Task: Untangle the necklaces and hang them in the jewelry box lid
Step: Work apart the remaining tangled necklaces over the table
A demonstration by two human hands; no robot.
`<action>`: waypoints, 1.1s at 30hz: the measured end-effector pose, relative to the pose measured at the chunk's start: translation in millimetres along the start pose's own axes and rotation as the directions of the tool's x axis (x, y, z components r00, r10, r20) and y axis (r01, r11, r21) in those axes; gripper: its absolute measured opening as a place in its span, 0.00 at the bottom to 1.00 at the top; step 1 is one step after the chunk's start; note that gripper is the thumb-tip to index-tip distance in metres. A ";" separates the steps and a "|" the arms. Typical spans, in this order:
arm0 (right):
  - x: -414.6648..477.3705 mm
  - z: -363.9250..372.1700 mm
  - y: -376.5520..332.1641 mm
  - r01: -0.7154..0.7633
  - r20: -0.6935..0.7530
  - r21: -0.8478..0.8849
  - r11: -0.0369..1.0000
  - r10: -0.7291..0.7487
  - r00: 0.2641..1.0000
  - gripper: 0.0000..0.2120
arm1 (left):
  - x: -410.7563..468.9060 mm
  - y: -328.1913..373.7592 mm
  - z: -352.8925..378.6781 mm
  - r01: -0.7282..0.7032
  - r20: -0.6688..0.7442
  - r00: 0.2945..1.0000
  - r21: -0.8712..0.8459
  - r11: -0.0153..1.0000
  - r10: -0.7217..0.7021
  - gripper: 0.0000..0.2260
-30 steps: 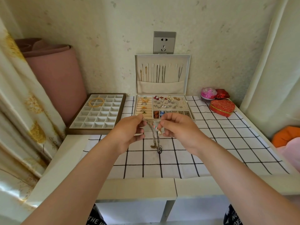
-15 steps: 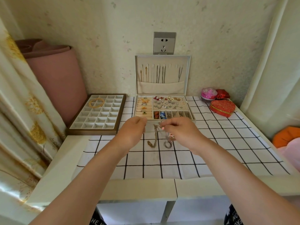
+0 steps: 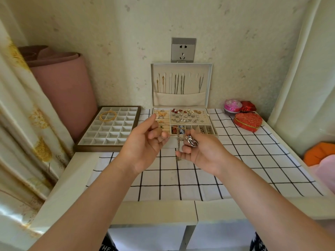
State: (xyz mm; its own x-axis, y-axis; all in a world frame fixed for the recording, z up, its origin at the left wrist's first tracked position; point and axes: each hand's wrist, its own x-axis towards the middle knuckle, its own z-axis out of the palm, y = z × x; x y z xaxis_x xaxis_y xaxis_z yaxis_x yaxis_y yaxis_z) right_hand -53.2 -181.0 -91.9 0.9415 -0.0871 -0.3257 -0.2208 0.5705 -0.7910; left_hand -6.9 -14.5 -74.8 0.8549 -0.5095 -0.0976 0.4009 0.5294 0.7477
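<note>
Necklaces (image 3: 191, 141): tangled bunch gripped in curled right hand (image 3: 204, 153), one chain dangling, above worktop (image 3: 76, 171) middle, short of box lid (image 3: 181, 99) at back edge. Left hand (image 3: 143, 144): curled, hold unclear. Risk: hard pull tightens knot, snaps chain.

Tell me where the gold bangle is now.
In the head view, the gold bangle lies at the left, near the far edge of the compartment tray, which stands left of the open jewelry box.
</note>
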 end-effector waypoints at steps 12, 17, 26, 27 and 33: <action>-4.2 3.5 12.5 0.005 0.048 -0.238 0.971 0.007 0.999 0.05 | -7.8 -2.4 6.2 0.005 0.105 0.994 0.233 0.973 -0.031 0.09; -3.4 -0.9 21.3 0.078 -0.109 -0.888 0.454 -0.371 0.922 0.08 | -6.7 -11.9 6.8 -0.078 0.008 0.996 0.540 0.838 0.087 0.08; -1.9 -5.3 10.1 0.081 -0.110 -0.663 0.744 -0.203 0.973 0.07 | 1.6 -15.7 7.0 0.022 -0.326 0.937 0.409 0.912 0.124 0.08; -2.4 -6.2 8.7 0.079 -0.099 -0.621 0.780 -0.177 0.979 0.06 | 2.4 -14.7 6.5 0.037 -0.351 0.930 0.379 0.925 0.107 0.07; -1.4 -1.9 9.8 0.065 -0.068 -0.330 0.942 -0.092 0.993 0.06 | 3.1 -9.8 3.1 0.059 -0.401 0.916 0.213 0.975 0.032 0.09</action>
State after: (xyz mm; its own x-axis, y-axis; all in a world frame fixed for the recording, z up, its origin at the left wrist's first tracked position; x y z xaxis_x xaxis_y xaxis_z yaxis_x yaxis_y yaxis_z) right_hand -57.2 -176.9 -100.1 0.9382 -0.1951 -0.2858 -0.2309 0.2622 -0.9370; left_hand -9.3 -23.4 -80.4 0.9277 -0.1778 -0.3284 0.3711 0.3422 0.8632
